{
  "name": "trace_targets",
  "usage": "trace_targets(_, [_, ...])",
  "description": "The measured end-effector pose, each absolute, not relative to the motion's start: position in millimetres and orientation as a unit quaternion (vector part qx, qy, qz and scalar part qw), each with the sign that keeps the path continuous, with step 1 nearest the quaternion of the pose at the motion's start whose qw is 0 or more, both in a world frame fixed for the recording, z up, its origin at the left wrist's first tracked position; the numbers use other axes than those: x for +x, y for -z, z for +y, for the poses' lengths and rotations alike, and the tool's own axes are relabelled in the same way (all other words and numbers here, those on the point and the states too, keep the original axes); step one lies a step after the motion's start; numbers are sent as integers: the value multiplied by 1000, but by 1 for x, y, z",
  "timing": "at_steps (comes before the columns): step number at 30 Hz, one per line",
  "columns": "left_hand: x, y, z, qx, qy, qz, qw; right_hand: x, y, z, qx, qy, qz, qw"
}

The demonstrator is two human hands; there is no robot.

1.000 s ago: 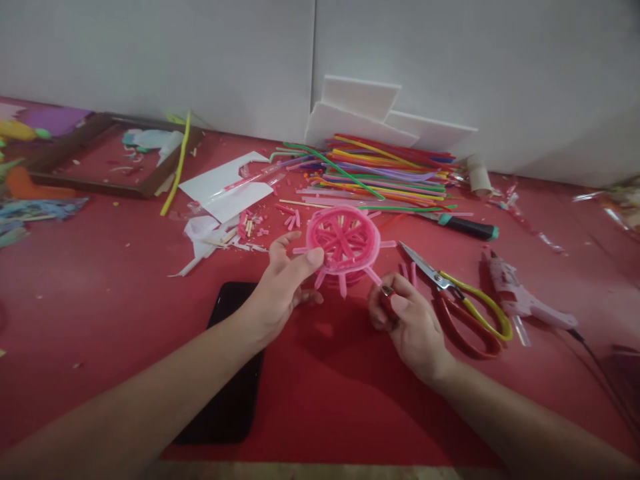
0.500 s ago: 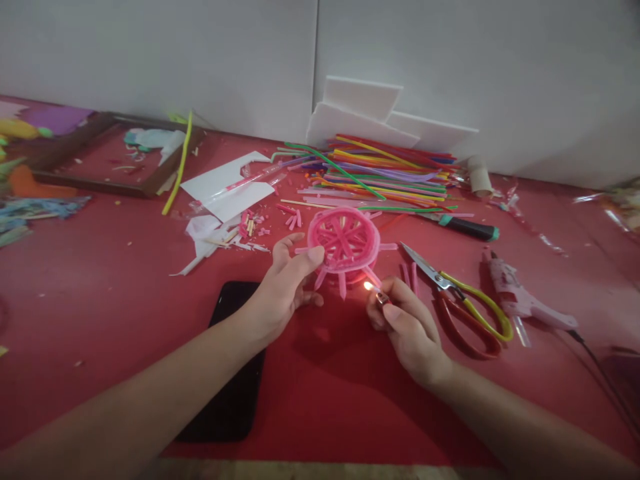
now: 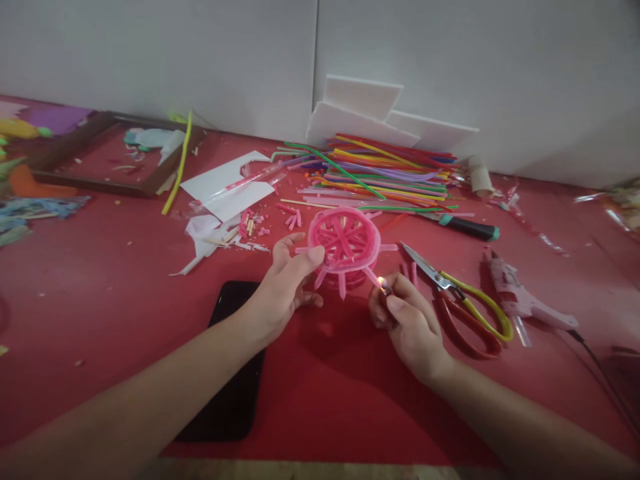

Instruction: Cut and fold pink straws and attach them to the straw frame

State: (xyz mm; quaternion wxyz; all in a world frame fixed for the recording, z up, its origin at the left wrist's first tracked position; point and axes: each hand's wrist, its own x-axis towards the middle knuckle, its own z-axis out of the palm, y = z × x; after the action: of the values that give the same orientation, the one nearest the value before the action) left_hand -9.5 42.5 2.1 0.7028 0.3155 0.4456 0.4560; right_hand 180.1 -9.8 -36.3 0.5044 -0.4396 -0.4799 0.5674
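Observation:
My left hand (image 3: 283, 287) pinches the left rim of a pink wheel made of straws (image 3: 344, 245), holding it tilted just above the red table (image 3: 125, 300). Short pink spokes stick out round its edge. My right hand (image 3: 407, 323) is closed round a small lighter (image 3: 386, 291). A small flame burns at the lighter's tip, right beside the wheel's lower right spoke.
Scissors with red and yellow handles (image 3: 463, 300) lie right of my right hand, a pink glue gun (image 3: 520, 300) further right. A heap of coloured straws (image 3: 380, 173) and white foam sheets (image 3: 360, 113) lie behind. A black phone (image 3: 227, 373) lies under my left forearm. Paper scraps lie at left.
The lighter was unlit a second ago and now burns. My right hand has carried the flame up and right, closer to the wheel's lower right spoke. The left hand holds still.

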Motion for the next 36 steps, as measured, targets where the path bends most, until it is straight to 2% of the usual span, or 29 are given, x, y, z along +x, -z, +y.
trace_targets(16, [-8,-1,43,317,-454,450,701,183,37,-11,-435,-523,-544,491])
trace_targets(20, [-10,-1,43,322,-452,443,704,181,37,-10,-434,-562,-490,505])
trace_targets(26, [-10,-1,45,317,-449,445,707,177,28,3,-424,-592,-339,595])
trace_targets(36, [-13,2,41,340,-403,390,754,178,27,10,-481,-608,-312,550])
